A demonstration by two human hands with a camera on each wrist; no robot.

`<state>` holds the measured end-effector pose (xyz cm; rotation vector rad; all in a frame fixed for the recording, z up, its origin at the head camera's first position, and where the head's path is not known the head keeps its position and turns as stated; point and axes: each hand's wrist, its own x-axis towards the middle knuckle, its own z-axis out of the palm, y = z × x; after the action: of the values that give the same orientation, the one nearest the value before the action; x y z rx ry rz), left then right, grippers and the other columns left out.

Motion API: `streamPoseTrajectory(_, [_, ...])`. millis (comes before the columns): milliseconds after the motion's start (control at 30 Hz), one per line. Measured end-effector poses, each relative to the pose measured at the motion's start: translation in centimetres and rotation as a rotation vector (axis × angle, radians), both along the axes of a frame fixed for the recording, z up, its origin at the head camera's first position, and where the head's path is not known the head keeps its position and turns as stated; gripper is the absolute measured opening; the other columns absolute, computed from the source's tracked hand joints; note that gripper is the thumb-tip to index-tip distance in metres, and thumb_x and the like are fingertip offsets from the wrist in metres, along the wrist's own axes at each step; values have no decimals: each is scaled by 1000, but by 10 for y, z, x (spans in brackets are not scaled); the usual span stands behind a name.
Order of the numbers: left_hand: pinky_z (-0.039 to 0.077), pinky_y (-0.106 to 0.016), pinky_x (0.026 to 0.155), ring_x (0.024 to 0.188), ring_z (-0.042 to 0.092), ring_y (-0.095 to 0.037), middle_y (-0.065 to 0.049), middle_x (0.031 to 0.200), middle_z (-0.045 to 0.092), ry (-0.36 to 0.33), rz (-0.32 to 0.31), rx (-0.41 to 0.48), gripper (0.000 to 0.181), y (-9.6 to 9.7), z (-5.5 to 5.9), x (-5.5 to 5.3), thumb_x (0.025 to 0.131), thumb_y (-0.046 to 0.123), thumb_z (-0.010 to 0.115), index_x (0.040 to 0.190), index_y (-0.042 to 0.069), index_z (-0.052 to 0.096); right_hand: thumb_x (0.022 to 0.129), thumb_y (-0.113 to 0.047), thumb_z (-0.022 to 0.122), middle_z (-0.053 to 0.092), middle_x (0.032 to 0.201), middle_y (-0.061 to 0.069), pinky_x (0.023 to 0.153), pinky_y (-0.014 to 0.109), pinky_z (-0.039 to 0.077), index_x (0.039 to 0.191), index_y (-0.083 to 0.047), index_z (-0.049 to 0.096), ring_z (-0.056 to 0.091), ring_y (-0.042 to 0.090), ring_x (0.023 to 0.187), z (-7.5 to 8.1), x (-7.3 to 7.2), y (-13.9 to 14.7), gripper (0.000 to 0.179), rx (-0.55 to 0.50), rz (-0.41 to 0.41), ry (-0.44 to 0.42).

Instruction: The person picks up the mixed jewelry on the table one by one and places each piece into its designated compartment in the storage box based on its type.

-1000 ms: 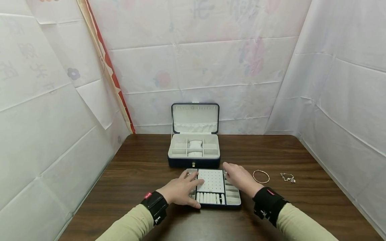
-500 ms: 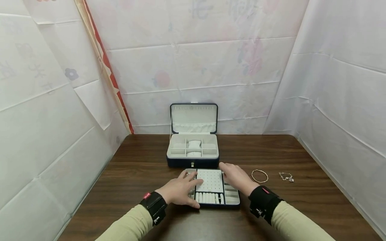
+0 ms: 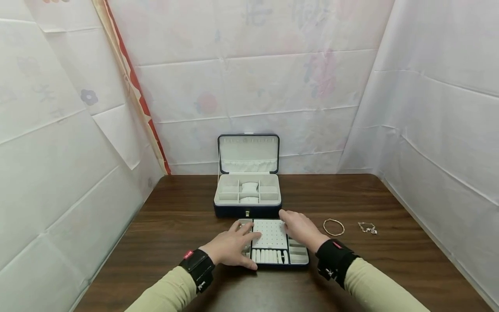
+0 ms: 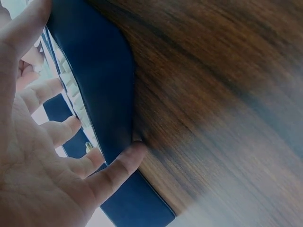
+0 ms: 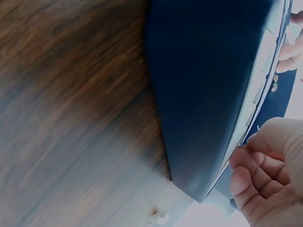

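A dark blue jewellery tray (image 3: 280, 266) lies on the table, with a white perforated panel (image 3: 269, 234), padded ring rolls (image 3: 265, 256) below it and side compartments. My left hand (image 3: 231, 247) spreads over the tray's left side, thumb at the front edge; in the left wrist view its fingers touch the tray's rim. My right hand (image 3: 299, 227) overlaps the panel's upper right corner and the right compartments. In the right wrist view its fingers are curled, with thumb and forefinger together; a thin pin-like piece (image 5: 258, 127) shows beside the thumb, its kind too small to make out.
Behind the tray stands an open jewellery box (image 3: 247, 211) with pale compartments and a lid raised toward the back curtain. On the right of the table lie a gold-coloured bangle (image 3: 333, 234) and a silvery chain bracelet (image 3: 367, 228). White curtains (image 3: 249, 86) surround the table.
My right hand has shifted slightly left, from the compartments onto the panel's corner. My left hand stays in place on the tray. The head view has turned a little.
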<state>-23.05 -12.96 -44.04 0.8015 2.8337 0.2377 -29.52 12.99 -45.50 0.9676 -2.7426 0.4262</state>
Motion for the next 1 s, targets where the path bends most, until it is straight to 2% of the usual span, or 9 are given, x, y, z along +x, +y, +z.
streamPoseTrajectory(500, [42, -66, 104, 149, 25, -49, -10, 166, 30, -13, -2, 24, 88, -1, 1, 0, 80, 70, 74, 154, 29, 45, 93, 0, 71, 61, 83, 0, 55, 29, 40, 102, -12, 59, 54, 13, 69, 1, 2, -7, 20, 58, -71, -22])
streamPoseTrajectory(700, [42, -66, 104, 149, 26, -49, -11, 166, 30, -16, -3, 23, 89, -1, 0, -1, 80, 70, 73, 154, 29, 45, 97, 0, 66, 68, 93, 4, 62, 33, 50, 111, -12, 62, 66, 19, 82, 1, 1, -10, 19, 108, -89, -25])
streamPoseTrajectory(833, [41, -66, 105, 149, 25, -48, -10, 166, 29, -19, -3, 22, 90, -1, -1, -1, 80, 71, 73, 154, 30, 44, 99, 0, 62, 69, 101, 6, 70, 38, 56, 117, -11, 62, 68, 23, 91, 3, 1, -11, 21, 165, -79, -24])
streamPoseTrajectory(1000, [42, -66, 105, 149, 25, -49, -11, 166, 28, -20, -3, 21, 90, -1, 0, 0, 80, 71, 73, 154, 29, 44, 96, 3, 65, 68, 102, 5, 73, 38, 56, 117, -12, 62, 68, 21, 91, 5, 1, -10, 26, 210, -45, 1])
